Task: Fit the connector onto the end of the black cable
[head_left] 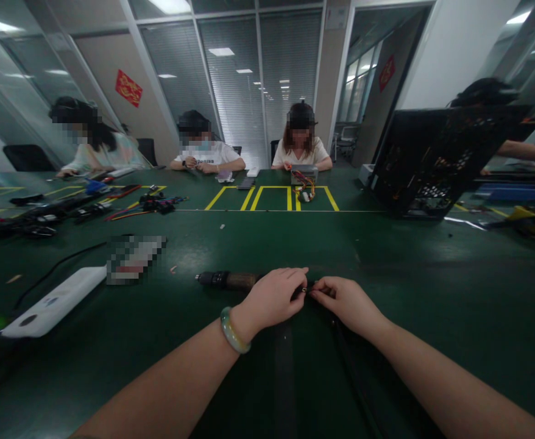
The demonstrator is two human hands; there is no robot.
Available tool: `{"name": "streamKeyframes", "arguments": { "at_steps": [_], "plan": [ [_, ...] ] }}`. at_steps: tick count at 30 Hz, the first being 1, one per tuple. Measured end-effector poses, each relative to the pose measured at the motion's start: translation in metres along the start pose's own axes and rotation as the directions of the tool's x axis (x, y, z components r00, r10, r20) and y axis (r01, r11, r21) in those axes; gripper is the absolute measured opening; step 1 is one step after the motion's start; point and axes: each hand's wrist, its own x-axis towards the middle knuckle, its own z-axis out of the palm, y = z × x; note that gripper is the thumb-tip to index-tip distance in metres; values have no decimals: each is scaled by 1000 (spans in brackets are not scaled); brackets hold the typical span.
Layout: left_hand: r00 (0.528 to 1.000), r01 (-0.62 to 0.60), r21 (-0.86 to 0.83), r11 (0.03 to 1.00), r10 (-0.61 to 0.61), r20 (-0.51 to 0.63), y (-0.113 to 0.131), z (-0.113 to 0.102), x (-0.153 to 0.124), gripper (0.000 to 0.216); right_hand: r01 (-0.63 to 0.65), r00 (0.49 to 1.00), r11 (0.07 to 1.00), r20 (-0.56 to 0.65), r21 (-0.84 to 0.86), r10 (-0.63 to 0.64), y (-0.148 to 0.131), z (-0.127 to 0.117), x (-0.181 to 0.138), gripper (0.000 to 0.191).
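Your left hand (274, 299) lies over the dark tool (240, 281) in the middle of the green table (409, 256). Its fingers are curled in around the tool, with only a small gap by the thumb. The tool's black, ridged end and little silver tip poke out to the left, but your hand hides the rest of it. A tiny gold-looking bit (303, 289) shows by those fingertips, too small to name.

Your right hand (352, 305) is just to the right of it. The thumb and first finger come almost together, close to the tool's right end. You can't tell what they pinch, if anything, as the dark parts there mix together. A black cord (350, 366) runs from under that hand toward you, and gets lost in the dark at the near edge.

On the left is a white bar (61, 302). Big squares blur the thing (134, 259) at its far end, so you can't tell what it is. Farther back is a pile of wires (158, 202), all mixed up. On the far right, a black case (432, 164) hides most of a person (482, 91).
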Motion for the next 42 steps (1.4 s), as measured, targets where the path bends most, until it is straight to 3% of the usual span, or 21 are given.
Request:
{"name": "streamKeyframes", "arguments": {
  "at_steps": [42],
  "plan": [
    [1000,-15,4,1000,15,-12,3,-2,1,14,19,1000,1000,-22,-3,-19,4,2,1,13]
  ]
}}
